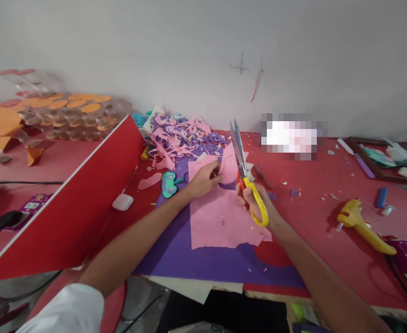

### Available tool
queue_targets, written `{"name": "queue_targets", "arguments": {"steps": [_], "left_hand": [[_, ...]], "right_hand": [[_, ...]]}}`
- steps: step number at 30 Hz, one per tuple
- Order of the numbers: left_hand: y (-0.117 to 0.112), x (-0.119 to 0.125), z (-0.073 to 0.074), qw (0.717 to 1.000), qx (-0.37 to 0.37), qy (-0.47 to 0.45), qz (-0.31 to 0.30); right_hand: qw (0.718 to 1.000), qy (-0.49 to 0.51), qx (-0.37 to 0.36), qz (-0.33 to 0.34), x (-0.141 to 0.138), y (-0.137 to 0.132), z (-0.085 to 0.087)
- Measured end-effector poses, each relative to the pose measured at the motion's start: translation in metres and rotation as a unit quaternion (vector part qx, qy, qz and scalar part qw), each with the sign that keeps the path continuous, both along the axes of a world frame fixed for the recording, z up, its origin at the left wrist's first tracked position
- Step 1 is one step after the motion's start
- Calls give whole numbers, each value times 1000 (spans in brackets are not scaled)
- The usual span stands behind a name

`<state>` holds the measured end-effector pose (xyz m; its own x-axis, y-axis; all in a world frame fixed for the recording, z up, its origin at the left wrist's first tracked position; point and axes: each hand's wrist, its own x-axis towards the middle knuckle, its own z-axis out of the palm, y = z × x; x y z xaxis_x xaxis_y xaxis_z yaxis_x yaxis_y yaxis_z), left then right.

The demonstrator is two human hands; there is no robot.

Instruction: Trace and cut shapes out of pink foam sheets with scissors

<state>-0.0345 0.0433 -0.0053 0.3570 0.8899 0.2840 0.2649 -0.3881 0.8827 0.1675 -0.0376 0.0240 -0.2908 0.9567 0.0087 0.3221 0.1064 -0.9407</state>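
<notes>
Held scissors (242,167) in right grip (251,198), pink piece (228,164) in left grip (206,179) — looked part done, with scraps (177,134) piled, pink sheet (217,226) left.

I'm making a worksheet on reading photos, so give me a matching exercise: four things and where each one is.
Things
1. scissors
2. yellow glue gun
3. large pink sheet
4. small white case

Places
A. on the purple sheet
B. beside the upright red panel
C. in the right hand
D. on the red tabletop, right side

Pairs: 1-C, 2-D, 3-A, 4-B
</notes>
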Motion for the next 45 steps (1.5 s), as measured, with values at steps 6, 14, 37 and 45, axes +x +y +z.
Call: {"name": "queue_targets", "arguments": {"steps": [6,14,37,45], "left_hand": [[-7,6,3,960,-147,-193,138],[-6,10,6,963,-90,-249,58],[16,53,92,927,-97,-338,133],[-19,47,107,947,-64,-308,63]], "right_hand": [[992,91,34,-86,7,-6,-14],[983,167,-11,-79,9,-1,-20],[966,248,-44,-48,-17,-9,-19],[975,196,0,-103,-10,-11,-18]]}}
